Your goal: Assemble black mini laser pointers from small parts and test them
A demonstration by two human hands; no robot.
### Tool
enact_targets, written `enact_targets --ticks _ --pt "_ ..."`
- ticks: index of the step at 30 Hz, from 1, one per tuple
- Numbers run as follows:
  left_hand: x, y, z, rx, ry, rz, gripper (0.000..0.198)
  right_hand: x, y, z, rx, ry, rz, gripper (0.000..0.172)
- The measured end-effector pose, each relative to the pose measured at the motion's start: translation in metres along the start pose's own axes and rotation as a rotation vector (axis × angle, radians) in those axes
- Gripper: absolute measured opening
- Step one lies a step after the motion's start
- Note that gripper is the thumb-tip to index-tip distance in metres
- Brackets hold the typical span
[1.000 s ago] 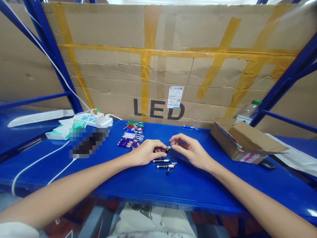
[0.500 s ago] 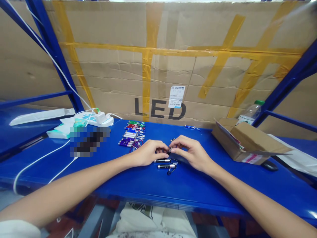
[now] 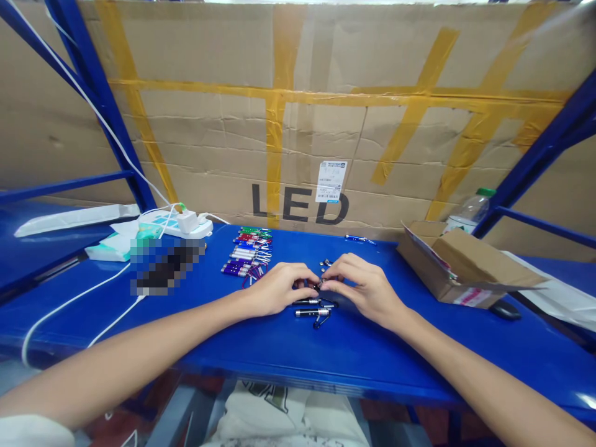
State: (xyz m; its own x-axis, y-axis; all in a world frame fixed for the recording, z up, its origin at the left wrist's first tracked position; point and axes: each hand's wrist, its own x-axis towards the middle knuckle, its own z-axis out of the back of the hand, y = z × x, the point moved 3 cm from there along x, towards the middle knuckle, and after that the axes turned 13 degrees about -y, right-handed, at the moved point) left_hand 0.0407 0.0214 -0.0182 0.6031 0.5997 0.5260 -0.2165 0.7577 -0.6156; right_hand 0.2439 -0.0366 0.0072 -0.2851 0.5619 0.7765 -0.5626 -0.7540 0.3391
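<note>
My left hand [image 3: 278, 288] and my right hand [image 3: 361, 287] meet over the blue shelf [image 3: 261, 347], fingertips pinched together on one small black keychain flashlight [image 3: 317, 287]. Two more black flashlights [image 3: 311, 308] lie on the shelf just below my hands. A tiny metal part [image 3: 325, 263] rests just behind my right fingers. A neat row of coloured flashlights [image 3: 249, 253] lies to the left of my left hand.
An open cardboard box [image 3: 459, 264] sits at the right, a plastic bottle [image 3: 467, 211] behind it. A power strip [image 3: 179, 223] with white cables and a tissue pack [image 3: 118, 245] are at the left. One blue flashlight [image 3: 357, 239] lies by the taped cardboard wall [image 3: 298, 124].
My right hand has closed the gap to my left hand. Both sets of fingertips now pinch the black flashlight, which earlier only the left hand held.
</note>
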Motion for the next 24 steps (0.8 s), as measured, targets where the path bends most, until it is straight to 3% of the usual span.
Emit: enact_targets --ticks 17,24 --pt "-0.001 -0.004 0.006 0.074 -0.054 -0.118 0.021 -0.001 0.002 0.001 -0.036 -0.011 0.011 0.027" --pt "0.001 -0.005 0.010 0.093 -0.099 -0.149 0.018 0.000 -0.006 0.002 -0.104 -0.080 -0.096 0.020"
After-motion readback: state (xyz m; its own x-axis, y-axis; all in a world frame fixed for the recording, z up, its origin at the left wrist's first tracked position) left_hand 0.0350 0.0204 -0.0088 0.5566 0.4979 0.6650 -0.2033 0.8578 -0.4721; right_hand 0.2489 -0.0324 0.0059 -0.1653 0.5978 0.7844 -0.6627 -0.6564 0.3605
